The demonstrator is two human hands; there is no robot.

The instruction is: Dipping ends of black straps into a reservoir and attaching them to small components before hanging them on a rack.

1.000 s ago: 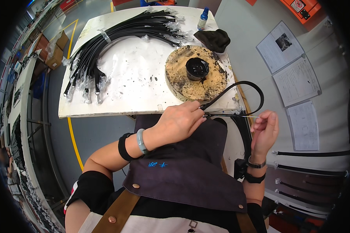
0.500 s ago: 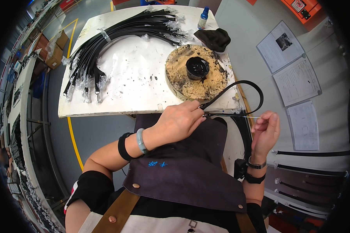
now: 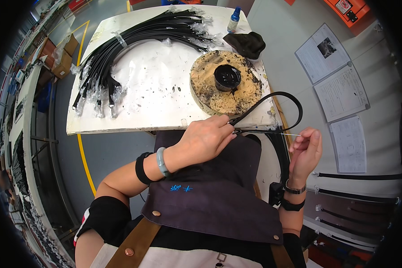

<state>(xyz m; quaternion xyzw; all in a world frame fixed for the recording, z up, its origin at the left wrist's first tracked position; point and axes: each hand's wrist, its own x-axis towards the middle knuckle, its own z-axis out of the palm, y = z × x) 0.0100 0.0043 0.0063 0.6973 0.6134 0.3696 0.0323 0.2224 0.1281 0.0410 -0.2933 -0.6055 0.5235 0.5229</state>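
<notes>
My left hand (image 3: 208, 137) is closed on the ends of a black strap (image 3: 298, 103), where small metal fittings show at the fingertips. From there the strap bends out to the right in a loop. My right hand (image 3: 306, 149) pinches a thin, needle-like metal tool (image 3: 291, 134) that points left along the strap's lower run. Whether its tip touches the strap is too fine to tell. Just beyond my left hand, a small pot of black paste or paint (image 3: 228, 77) rests on a round, stained tan block (image 3: 200, 91).
A bundle of black straps (image 3: 103, 60) with plastic-wrapped ends lies on the white table (image 3: 143, 94). A blue-capped bottle (image 3: 233, 21) and a dark cloth (image 3: 245, 44) are at the back right. Paper sheets (image 3: 342, 91) and more straps (image 3: 359, 176) hang at the right.
</notes>
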